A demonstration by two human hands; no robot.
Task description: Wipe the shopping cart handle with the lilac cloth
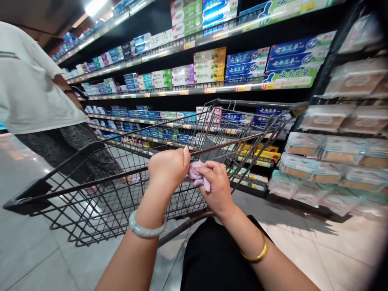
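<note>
A dark wire shopping cart (pixel 121 202) stands side-on in front of me. My left hand (pixel 168 167), with a pale bangle at the wrist, is closed around the cart's top side rail (pixel 218 144). Just to its right, my right hand (pixel 216 184) grips a crumpled light purple cloth (pixel 198 174) against the same rail. Part of the cloth is hidden behind the right hand's fingers. A gold bangle (pixel 257 250) circles my right forearm.
Shelves of boxed toothpaste (pixel 209 68) run along the aisle behind the cart. At the right hang several clear packs (pixel 321 149). A person in a white shirt (pixel 33 81) stands at the left, close to the cart. The floor (pixel 33 258) is grey tile.
</note>
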